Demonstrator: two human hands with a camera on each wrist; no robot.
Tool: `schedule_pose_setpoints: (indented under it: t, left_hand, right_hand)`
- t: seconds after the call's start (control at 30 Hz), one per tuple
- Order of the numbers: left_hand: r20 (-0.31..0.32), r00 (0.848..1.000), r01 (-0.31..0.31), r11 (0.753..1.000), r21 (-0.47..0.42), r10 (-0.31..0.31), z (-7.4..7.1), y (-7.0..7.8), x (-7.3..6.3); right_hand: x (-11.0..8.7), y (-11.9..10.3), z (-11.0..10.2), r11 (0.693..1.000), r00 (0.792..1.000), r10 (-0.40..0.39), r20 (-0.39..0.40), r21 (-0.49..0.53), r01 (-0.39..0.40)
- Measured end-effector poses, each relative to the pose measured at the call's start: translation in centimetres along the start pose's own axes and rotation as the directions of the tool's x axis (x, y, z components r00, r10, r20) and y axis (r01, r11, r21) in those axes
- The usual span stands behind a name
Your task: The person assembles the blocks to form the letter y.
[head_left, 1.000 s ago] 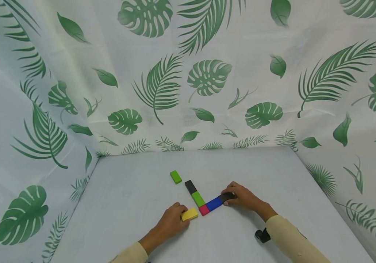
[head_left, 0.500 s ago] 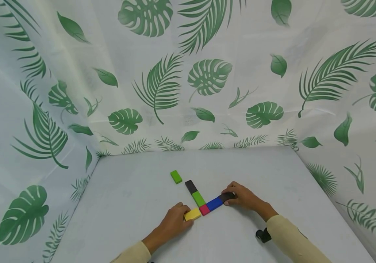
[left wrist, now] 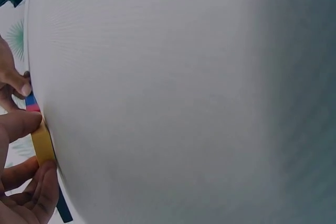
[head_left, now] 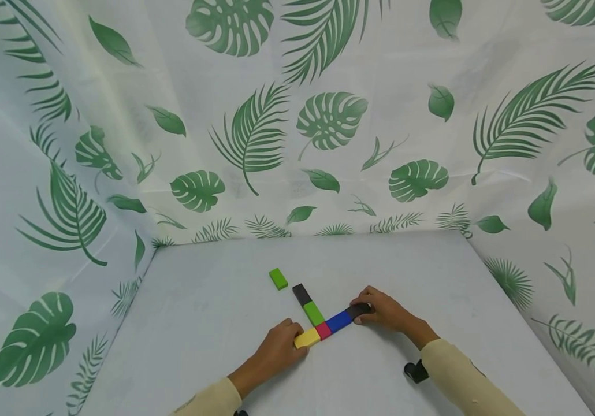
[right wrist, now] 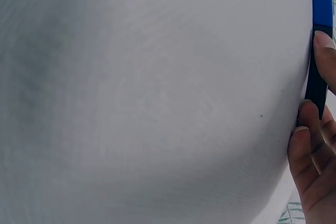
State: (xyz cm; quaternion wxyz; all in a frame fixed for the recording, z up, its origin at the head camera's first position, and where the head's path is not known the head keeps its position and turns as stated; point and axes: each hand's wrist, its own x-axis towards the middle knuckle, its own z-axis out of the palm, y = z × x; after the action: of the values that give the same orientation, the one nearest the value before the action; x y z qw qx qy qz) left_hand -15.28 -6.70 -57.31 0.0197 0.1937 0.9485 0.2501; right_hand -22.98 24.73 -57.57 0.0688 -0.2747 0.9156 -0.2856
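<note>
My left hand [head_left: 279, 345] pinches a yellow block [head_left: 307, 338] between thumb and fingers, its far end right against a red block [head_left: 323, 330]. On the red block's other side lies a blue block [head_left: 339, 321], then a black block [head_left: 358, 310] that my right hand [head_left: 382, 309] grips at its outer end. A green block [head_left: 313, 314] and another black block [head_left: 301, 294] run away from the red one as a branch. In the left wrist view the yellow block [left wrist: 43, 142] sits between thumb and fingertips; in the right wrist view the thumb lies along the black block [right wrist: 317, 74].
A loose green block [head_left: 278, 279] lies apart, just beyond the branch. Beside the right forearm is a black device [head_left: 416, 372]. Leaf-printed white sheets [head_left: 323, 173] wall in the white table [head_left: 214, 300] at the back and sides.
My left hand has moved right with the yellow block, closing the gap between it and the red block. My right hand stays where it was on the black block.
</note>
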Motion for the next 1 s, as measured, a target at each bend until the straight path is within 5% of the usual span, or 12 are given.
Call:
schedule_pose_setpoints:
  t: [1.0]
  left_hand:
    - [0.031, 1.000, 0.002, 1.000, -0.016, -0.002, -0.39, 0.09, 0.18]
  right_hand:
    - [0.22, 0.08, 0.22, 1.000, 1.000, 0.026, -0.005, 0.007, -0.026]
